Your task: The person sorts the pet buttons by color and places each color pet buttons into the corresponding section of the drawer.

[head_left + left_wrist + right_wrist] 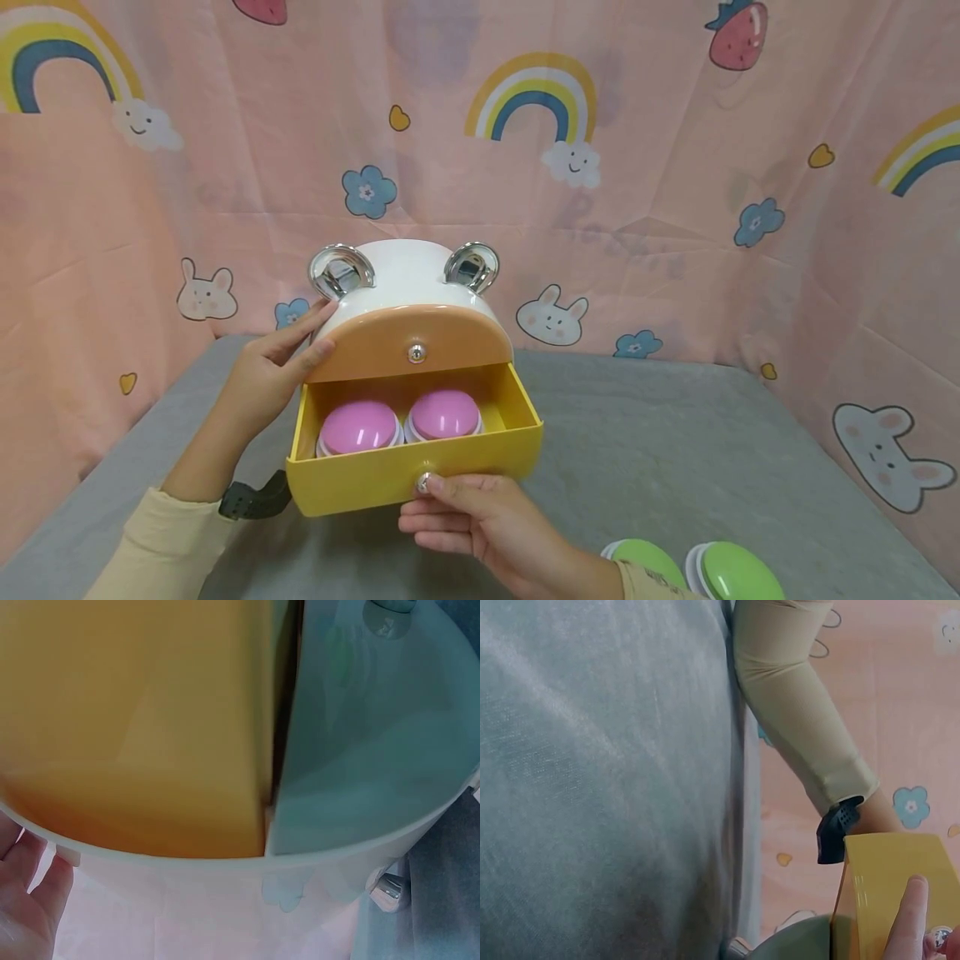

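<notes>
A white storage box with two silver ears stands in the head view, showing an orange upper drawer. Its yellow lower drawer is pulled out, with two pink round containers side by side inside. My left hand rests on the box's left side, fingers extended; the left wrist view shows its fingertips at the rim. With thumb and fingers, my right hand pinches the small silver knob on the yellow drawer. One of its fingers lies along the drawer front in the right wrist view.
Two green round containers with white rims lie at the bottom right, one partly behind the right sleeve. A grey cloth covers the table. Behind it hangs a pink patterned curtain. A black band is on the left wrist.
</notes>
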`<action>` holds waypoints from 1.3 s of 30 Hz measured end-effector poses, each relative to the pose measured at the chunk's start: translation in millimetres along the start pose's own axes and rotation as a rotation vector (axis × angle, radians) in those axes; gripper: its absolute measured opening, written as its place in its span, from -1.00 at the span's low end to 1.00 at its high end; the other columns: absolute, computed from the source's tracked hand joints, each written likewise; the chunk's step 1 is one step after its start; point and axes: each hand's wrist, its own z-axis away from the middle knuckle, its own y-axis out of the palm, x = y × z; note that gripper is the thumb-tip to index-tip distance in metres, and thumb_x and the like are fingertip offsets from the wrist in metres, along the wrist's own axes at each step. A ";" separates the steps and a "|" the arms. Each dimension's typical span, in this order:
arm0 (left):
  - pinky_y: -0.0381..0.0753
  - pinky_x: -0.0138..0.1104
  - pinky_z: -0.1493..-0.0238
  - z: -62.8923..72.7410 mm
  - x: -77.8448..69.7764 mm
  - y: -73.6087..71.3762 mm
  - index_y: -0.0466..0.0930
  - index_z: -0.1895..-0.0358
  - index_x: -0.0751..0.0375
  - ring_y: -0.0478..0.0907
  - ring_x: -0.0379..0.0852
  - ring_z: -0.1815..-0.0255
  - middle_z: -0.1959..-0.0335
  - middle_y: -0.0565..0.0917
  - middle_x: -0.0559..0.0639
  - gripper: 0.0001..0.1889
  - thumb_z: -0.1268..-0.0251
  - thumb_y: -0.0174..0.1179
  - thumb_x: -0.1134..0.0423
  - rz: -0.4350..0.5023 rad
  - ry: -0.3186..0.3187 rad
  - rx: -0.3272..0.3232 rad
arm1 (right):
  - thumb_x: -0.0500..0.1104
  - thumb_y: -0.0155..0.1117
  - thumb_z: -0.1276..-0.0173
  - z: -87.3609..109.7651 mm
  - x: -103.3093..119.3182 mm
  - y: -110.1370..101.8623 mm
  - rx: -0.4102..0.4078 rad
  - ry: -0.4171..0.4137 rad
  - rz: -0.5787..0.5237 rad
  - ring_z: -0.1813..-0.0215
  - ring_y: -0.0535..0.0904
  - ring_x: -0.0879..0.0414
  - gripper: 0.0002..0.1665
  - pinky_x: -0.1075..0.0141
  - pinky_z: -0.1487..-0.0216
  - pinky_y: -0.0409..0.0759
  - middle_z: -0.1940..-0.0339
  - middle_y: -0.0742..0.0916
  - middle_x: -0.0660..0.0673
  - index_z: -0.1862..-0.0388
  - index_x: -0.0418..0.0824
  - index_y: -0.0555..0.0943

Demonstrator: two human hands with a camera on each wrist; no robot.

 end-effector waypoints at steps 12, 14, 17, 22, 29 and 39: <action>0.41 0.13 -0.32 0.8 0.9 -0.2 0.26 -0.51 -0.17 0.16 0.20 -0.58 -0.59 0.19 -0.01 -0.42 -0.48 0.10 -0.03 0.007 -0.013 0.004 | -0.02 0.21 -0.48 -9.4 1.5 1.6 -0.029 -0.023 0.021 0.07 0.79 0.08 -0.49 0.20 -0.06 0.72 0.12 0.82 -0.22 -0.11 -0.46 0.60; 0.41 0.13 -0.32 0.8 0.6 -0.2 0.26 -0.51 -0.17 0.16 0.20 -0.59 -0.59 0.19 -0.01 -0.42 -0.47 0.10 -0.03 0.005 -0.016 0.004 | -0.03 0.21 -0.48 -11.0 2.1 1.1 -0.030 -0.034 0.025 0.07 0.79 0.07 -0.49 0.20 -0.06 0.72 0.12 0.82 -0.22 -0.11 -0.47 0.59; 0.41 0.13 -0.32 0.8 0.3 -0.3 0.26 -0.51 -0.19 0.16 0.19 -0.59 -0.59 0.20 -0.02 -0.42 -0.47 0.10 -0.04 0.002 -0.020 0.003 | -0.04 0.21 -0.48 -13.5 3.0 0.0 -0.032 -0.045 0.026 0.08 0.79 0.07 -0.48 0.20 -0.06 0.72 0.13 0.82 -0.22 -0.11 -0.50 0.59; 0.41 0.13 -0.33 0.5 0.7 0.1 0.26 -0.51 -0.19 0.16 0.18 -0.59 -0.59 0.20 -0.03 -0.42 -0.47 0.10 -0.04 0.002 -0.020 0.003 | -0.05 0.22 -0.47 -18.6 5.2 -1.2 -0.027 -0.061 0.025 0.10 0.79 0.10 -0.47 0.22 -0.05 0.72 0.16 0.83 -0.20 -0.10 -0.53 0.58; 0.37 0.13 -0.37 0.0 0.5 -0.1 0.27 -0.50 -0.20 0.15 0.16 -0.59 -0.59 0.20 -0.05 -0.43 -0.47 0.10 -0.04 0.016 -0.024 0.004 | -0.03 0.22 -0.47 -27.2 8.9 -3.3 -0.033 -0.073 0.054 0.11 0.79 0.11 -0.46 0.22 -0.05 0.72 0.16 0.83 -0.18 -0.09 -0.52 0.59; 0.38 0.08 -0.36 -0.4 -1.3 -0.1 0.27 -0.51 -0.17 0.16 0.14 -0.59 -0.58 0.21 -0.05 -0.43 -0.48 0.10 -0.02 0.016 -0.010 0.001 | 0.00 0.24 -0.46 -41.9 11.7 -6.8 -0.057 -0.086 0.084 0.09 0.80 0.07 -0.45 0.21 -0.05 0.73 0.14 0.83 -0.21 -0.09 -0.49 0.60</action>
